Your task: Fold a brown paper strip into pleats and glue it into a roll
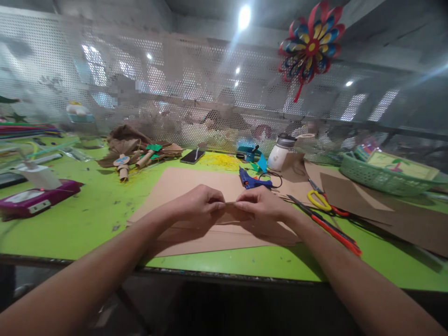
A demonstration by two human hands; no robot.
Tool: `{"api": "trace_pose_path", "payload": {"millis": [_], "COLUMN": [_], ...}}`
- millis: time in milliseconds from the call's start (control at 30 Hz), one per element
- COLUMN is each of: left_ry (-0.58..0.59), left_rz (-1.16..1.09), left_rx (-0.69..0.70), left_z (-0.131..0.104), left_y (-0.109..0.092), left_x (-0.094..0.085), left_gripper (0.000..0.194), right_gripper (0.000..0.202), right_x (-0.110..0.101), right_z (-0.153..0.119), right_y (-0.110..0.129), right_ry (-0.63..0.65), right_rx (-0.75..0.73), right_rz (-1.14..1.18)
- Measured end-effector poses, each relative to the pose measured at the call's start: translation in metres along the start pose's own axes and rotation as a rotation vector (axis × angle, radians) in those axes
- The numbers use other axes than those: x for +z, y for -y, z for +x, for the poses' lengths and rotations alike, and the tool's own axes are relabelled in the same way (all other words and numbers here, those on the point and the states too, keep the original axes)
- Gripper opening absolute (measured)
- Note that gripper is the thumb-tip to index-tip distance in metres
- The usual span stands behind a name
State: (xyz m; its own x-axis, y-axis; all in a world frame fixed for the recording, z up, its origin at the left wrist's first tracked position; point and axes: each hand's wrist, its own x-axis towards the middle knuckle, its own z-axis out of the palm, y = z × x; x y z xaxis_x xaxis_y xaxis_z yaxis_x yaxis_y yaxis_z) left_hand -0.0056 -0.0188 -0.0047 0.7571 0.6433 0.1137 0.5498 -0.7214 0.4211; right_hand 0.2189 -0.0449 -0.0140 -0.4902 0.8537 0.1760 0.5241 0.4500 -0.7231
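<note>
Both hands are close together over brown paper sheets (182, 182) on the green table (98, 205). My left hand (201, 204) pinches the left end of a small strip of brown paper (230, 205). The strip's right end is between the thumb and fingers of my right hand (258, 203). Just behind my right hand lies a blue glue gun (252, 180) with a black cable. The strip's lower part is in shadow and hard to make out against the sheets.
Right: an orange cutter (336, 233), yellow-handled scissors (319, 199), brown paper (413, 219), a green basket (385, 175). Behind: a white jug (280, 153), a phone (192, 156), yellow shreds (220, 161). Left: paper figures (122, 163), a purple power strip (38, 198).
</note>
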Motion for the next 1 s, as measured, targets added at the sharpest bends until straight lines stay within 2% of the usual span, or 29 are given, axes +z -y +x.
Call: {"api": "trace_pose_path", "payload": {"millis": [133,300,467,667,733,867,1000], "left_ry": [-0.017,0.006,0.130,0.181,0.169,0.078,0.055], "left_rz": [-0.004,-0.069,-0.267,-0.561,-0.528,-0.293,-0.160], "left_rx": [0.030,-0.002,-0.024,-0.071,-0.058,-0.026,-0.014], "left_z": [0.002,0.006,0.004,0.002,0.002,0.005,0.006], "left_y": [-0.004,0.000,0.006,0.006,0.006,0.006,0.004], "left_x": [-0.003,-0.015,-0.021,-0.019,-0.017,-0.015,-0.015], "left_gripper": [0.022,0.021,0.027,0.033,0.033,0.031,0.031], "right_gripper": [0.023,0.029,0.034,0.035,0.033,0.030,0.032], "right_x": [0.002,-0.001,-0.001,0.003,0.005,0.006,0.002], "right_z": [0.000,-0.001,-0.001,0.000,0.000,0.002,0.001], "right_y": [0.002,0.002,0.002,0.002,0.001,-0.003,-0.003], "right_ry": [-0.014,0.014,0.044,0.002,-0.004,-0.017,-0.007], "right_rx": [-0.069,-0.032,0.019,0.049,0.041,0.039,0.046], "right_rz": [-0.079,0.042,0.104,0.163,0.168,0.132,0.053]}}
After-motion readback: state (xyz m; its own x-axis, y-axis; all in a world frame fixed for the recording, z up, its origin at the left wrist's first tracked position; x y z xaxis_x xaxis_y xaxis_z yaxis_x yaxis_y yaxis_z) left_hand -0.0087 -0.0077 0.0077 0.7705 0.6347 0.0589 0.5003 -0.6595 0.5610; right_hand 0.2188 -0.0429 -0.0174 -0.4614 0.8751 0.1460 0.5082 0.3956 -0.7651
